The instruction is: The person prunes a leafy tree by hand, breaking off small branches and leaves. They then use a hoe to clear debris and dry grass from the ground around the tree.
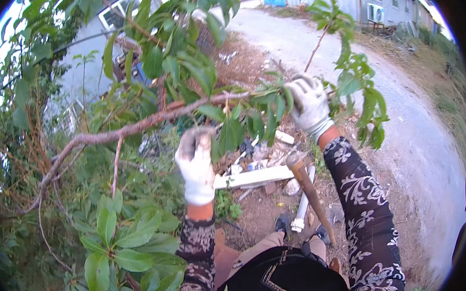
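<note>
A leafy tree branch (147,124) runs from the lower left up towards the right in front of me. My right hand (308,104), in a pale work glove, has its fingers closed around the branch's leafy outer end. Below the middle of the branch is my left hand (197,163), also gloved and soiled at the fingers. Its fingers are curled beside hanging leaves (231,133); whether they grip a leaf or twig cannot be made out. Beyond the right hand, more leaves (348,83) hang from thin shoots.
A wooden pole (312,194) leans near my feet, beside a white plastic pipe (303,201). Behind them lie a white board (257,177) and scattered rubbish (263,158). Dense foliage (133,236) fills the left side. A pale track (418,161) curves along the right, with buildings (328,2) at the far end.
</note>
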`<control>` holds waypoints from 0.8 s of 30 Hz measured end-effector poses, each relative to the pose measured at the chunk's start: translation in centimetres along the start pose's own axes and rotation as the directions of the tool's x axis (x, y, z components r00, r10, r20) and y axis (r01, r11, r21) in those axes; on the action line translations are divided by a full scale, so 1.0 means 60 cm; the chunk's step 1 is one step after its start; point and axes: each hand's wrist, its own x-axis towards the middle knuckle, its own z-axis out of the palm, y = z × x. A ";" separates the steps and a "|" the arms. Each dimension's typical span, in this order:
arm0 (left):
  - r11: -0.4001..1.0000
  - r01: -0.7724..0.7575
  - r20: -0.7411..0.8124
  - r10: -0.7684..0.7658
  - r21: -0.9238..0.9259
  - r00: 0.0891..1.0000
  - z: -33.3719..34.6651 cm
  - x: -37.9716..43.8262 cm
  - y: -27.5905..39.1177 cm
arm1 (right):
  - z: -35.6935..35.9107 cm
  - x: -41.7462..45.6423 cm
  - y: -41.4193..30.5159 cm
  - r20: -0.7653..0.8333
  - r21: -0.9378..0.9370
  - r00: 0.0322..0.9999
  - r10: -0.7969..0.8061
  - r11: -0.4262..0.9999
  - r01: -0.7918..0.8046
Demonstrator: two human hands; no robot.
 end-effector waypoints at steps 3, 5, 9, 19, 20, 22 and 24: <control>0.985 0.127 0.092 -0.117 -0.117 0.989 0.014 -0.032 0.056 | -0.003 -0.002 0.002 -0.028 0.044 1.000 -0.007 0.999 0.008; 0.971 -0.012 0.137 0.046 -0.240 0.989 0.022 -0.027 0.074 | -0.013 0.009 -0.004 -0.046 0.047 0.999 -0.007 0.999 0.009; 0.809 -0.570 0.352 0.496 0.146 0.794 0.047 0.040 0.104 | -0.011 0.009 -0.008 -0.029 0.044 1.000 0.007 0.999 -0.006; 0.402 -0.708 0.189 0.779 0.581 0.597 0.105 0.152 0.140 | -0.022 0.009 -0.007 0.035 0.077 0.999 0.022 0.997 -0.025; 0.333 -0.694 0.198 0.800 0.638 0.566 0.100 0.168 0.143 | -0.021 0.007 -0.004 0.033 0.064 0.999 0.026 0.998 -0.028; 0.362 -0.618 0.138 0.780 0.698 0.611 0.086 0.181 0.145 | -0.017 0.002 -0.004 0.031 0.070 0.999 0.028 0.997 -0.030; 0.426 -0.547 0.069 0.740 0.721 0.669 0.072 0.192 0.142 | -0.017 0.001 -0.005 0.032 0.079 0.999 0.032 0.996 -0.034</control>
